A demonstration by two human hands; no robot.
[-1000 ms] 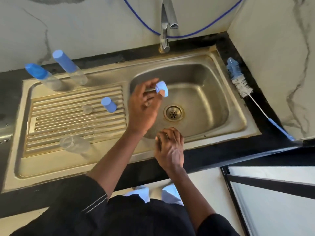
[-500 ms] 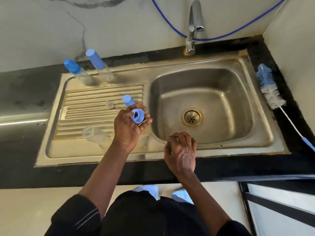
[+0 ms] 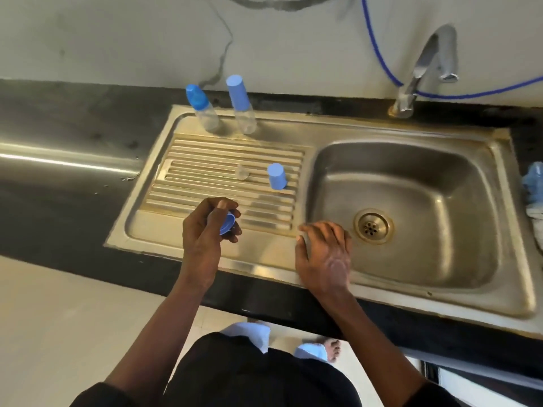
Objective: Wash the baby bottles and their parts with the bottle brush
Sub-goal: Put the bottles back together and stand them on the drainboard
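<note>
**Step in hand: laying out the parts**

1. Your left hand [image 3: 205, 239] pinches a blue screw ring [image 3: 227, 226] between thumb and curled fingers. It holds the ring over the near part of the drainboard [image 3: 205, 160], left of the basin [image 3: 411, 177].
2. Your right hand [image 3: 326, 257] is spread and loose over the near rim, where drainboard meets basin. It grips nothing that shows. The hand is blurred, so contact with the rim cannot be confirmed.
3. Two capped bottles stand upright at the far edge of the drainboard, one on the left [image 3: 202, 110] and one on the right [image 3: 242, 107], just beside each other. A blue cap [image 3: 276, 177] and a clear teat [image 3: 242, 172] sit on the ribs, apart from each other.
4. The bottle brush [image 3: 532, 183] lies at the right edge of the view, beyond the basin and mostly cut off. No water shows at the tap [image 3: 423, 69].

**Assessment:** scrubbing of this ring does not appear to be under way, since the brush is well apart from both hands.

**Next move:**
- Either set the ring flat on the ribs, clear of the cap and teat, or carry it right over the basin.
- Reach the free right hand across the basin for the brush.
- Keep a firm pinch, because the ring is small and could roll toward the drain [image 3: 373, 226].
</note>
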